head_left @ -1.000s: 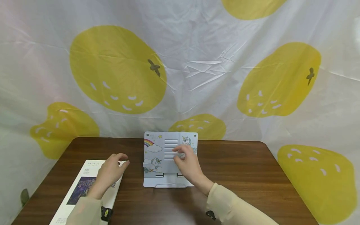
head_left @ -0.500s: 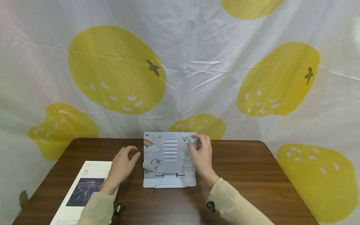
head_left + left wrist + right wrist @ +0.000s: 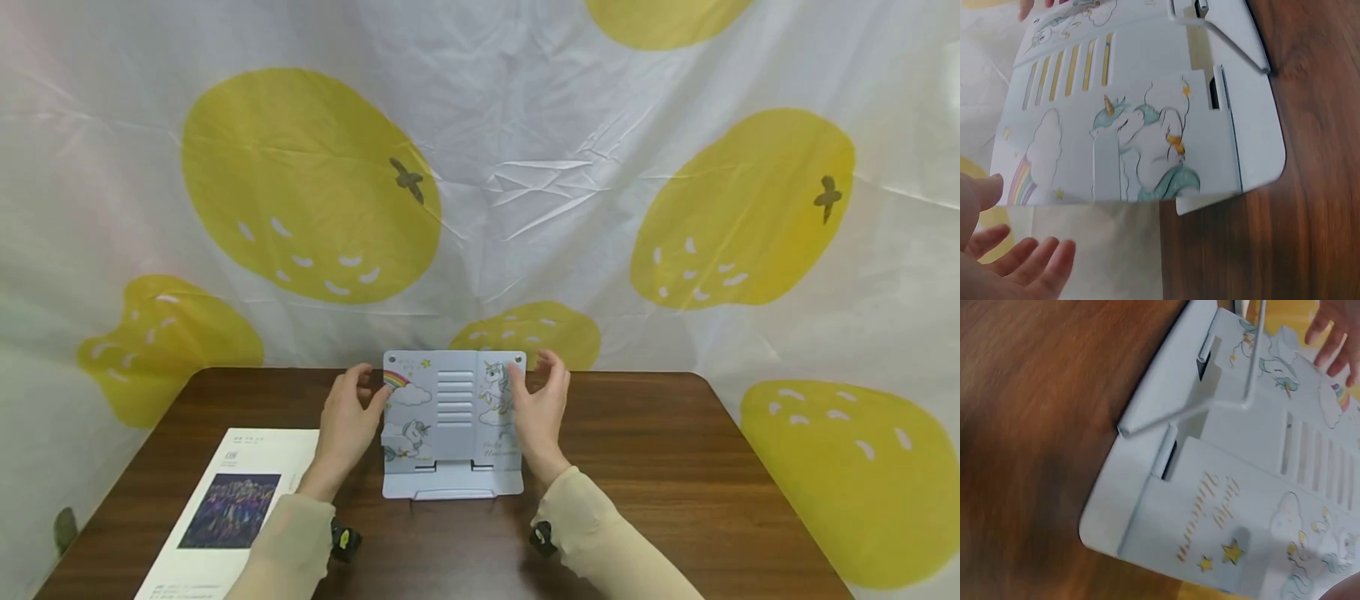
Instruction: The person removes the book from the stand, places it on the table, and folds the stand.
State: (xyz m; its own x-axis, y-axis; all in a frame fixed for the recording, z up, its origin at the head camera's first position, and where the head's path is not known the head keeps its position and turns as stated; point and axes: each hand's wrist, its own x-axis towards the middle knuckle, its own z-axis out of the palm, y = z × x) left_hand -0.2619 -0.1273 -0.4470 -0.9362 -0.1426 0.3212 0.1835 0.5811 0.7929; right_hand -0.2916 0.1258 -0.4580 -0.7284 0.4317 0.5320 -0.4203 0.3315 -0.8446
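Note:
A white metal book stand (image 3: 456, 442) with unicorn, rainbow and star prints stands upright on the table in the head view. My left hand (image 3: 348, 425) is at its left edge, thumb tip right by the rainbow and fingers spread beyond the edge. In the left wrist view those fingers (image 3: 1054, 265) are spread apart, clear of the panel. On the other side my right hand (image 3: 543, 412) flanks the right edge, its thumb overlapping the panel and its fingers curving past the upper corner. A wire page holder (image 3: 1254, 356) crosses the stand's lower part in the right wrist view.
A white book (image 3: 202, 467) with a dark picture on its cover lies at the left of the brown wooden table (image 3: 660, 467), partly under my left sleeve. Behind the table hangs a white curtain (image 3: 517, 242) printed with yellow fruit.
My left hand has moved right, from over the book to the stand's left edge. My right hand has gone from in front of the panel to its right edge. The stand has stayed put.

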